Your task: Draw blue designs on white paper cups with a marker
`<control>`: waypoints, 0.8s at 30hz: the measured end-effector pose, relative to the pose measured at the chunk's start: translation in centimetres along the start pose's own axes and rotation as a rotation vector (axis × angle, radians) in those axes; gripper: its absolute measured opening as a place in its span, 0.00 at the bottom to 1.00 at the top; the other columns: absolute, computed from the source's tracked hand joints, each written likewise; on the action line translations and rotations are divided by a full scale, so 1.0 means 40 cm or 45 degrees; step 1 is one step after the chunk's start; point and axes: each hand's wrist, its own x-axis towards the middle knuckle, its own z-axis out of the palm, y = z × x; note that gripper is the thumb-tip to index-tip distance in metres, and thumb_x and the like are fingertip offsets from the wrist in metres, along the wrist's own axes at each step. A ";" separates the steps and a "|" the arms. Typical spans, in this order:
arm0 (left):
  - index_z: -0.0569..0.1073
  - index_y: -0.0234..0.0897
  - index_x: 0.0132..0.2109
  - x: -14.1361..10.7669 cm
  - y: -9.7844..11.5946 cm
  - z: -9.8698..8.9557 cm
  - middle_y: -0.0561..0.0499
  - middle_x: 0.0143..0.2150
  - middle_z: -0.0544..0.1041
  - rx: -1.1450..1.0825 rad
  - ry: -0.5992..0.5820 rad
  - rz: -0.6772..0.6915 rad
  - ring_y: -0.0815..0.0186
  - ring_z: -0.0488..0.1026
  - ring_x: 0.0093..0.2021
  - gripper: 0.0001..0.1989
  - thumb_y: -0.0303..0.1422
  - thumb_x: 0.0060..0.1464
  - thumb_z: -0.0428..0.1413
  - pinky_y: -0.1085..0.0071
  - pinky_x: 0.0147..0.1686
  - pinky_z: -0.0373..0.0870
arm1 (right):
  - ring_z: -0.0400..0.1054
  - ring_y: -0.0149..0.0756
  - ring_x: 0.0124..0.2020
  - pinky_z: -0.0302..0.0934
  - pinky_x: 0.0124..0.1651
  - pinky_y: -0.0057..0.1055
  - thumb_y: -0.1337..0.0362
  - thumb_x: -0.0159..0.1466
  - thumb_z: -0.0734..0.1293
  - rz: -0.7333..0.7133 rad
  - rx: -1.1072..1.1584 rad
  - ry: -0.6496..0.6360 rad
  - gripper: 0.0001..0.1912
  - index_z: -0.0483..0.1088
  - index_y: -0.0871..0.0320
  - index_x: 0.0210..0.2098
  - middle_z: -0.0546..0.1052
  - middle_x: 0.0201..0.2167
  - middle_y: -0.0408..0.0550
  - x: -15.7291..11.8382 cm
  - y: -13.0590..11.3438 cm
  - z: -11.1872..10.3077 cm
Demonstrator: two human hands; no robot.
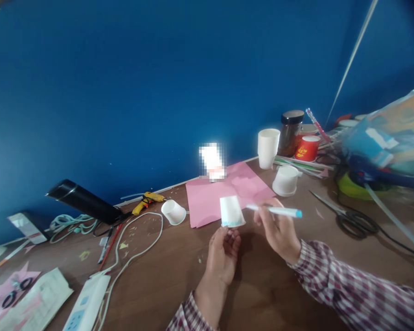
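My left hand (224, 255) grips a white paper cup (232, 211) by its lower rim, fingers closed around the edge. The cup is upside down, and light blue marks run along the rim. To its right, my right hand (274, 227) pinches a white marker pen (284, 211) with a light blue end. The pen's tip points left at the cup, and I cannot tell whether it touches. Behind the cup lie pink paper sheets (203, 202). Another paper cup (173, 212), with a blue-marked rim, lies tilted on the table to the left.
Black-handled scissors (352, 218) lie at right. Behind them stand white cups (284, 180), a dark jar (290, 133) and a red cup (307, 148). On the left are a yellow glue gun (148, 201), a black cylinder (84, 200), a power strip (88, 303) and loose cables.
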 end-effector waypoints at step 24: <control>0.75 0.31 0.32 -0.020 -0.034 -0.011 0.47 0.32 0.80 0.238 -0.256 -0.088 0.72 0.76 0.29 0.12 0.34 0.43 0.67 0.78 0.31 0.74 | 0.72 0.40 0.40 0.70 0.40 0.37 0.54 0.61 0.67 0.161 -0.083 -0.045 0.23 0.62 0.58 0.52 0.74 0.45 0.54 0.012 0.019 0.014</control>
